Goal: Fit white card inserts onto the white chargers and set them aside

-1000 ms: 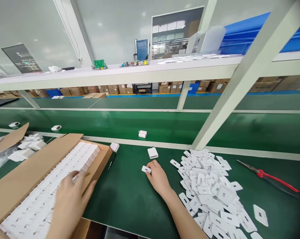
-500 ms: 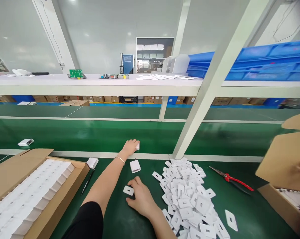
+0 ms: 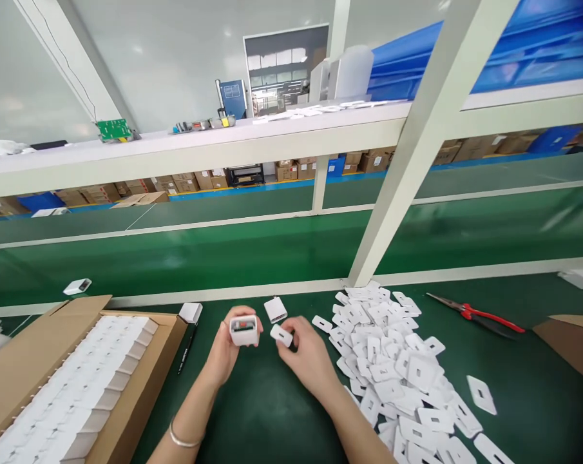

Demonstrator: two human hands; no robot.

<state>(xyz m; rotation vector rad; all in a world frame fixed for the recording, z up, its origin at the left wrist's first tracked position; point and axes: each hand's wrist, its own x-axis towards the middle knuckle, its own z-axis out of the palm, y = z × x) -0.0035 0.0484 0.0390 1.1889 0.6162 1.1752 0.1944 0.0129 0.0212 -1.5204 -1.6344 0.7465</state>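
Observation:
My left hand (image 3: 226, 351) grips a small white charger housing (image 3: 243, 330), held above the green table with its open end toward me. Just to its right, my right hand (image 3: 309, 357) pinches a flat white cover plate (image 3: 281, 335) by its edge. The two parts are a few centimetres apart. Another white housing (image 3: 275, 309) lies on the table just beyond my hands. A large heap of white cover plates (image 3: 397, 367) spreads to the right of my right hand.
A cardboard box (image 3: 44, 361) packed with rows of white housings sits at the left. A loose housing (image 3: 191, 312) and a black pen (image 3: 187, 348) lie by its corner. Red-handled pliers (image 3: 479, 316) lie at right, another box corner (image 3: 574, 338) far right. A white frame post (image 3: 407, 167) slants overhead.
My left hand pulled back from the conveyor belt with a housing and now holds it up. My right hand lifted the cover plate off the table toward it.

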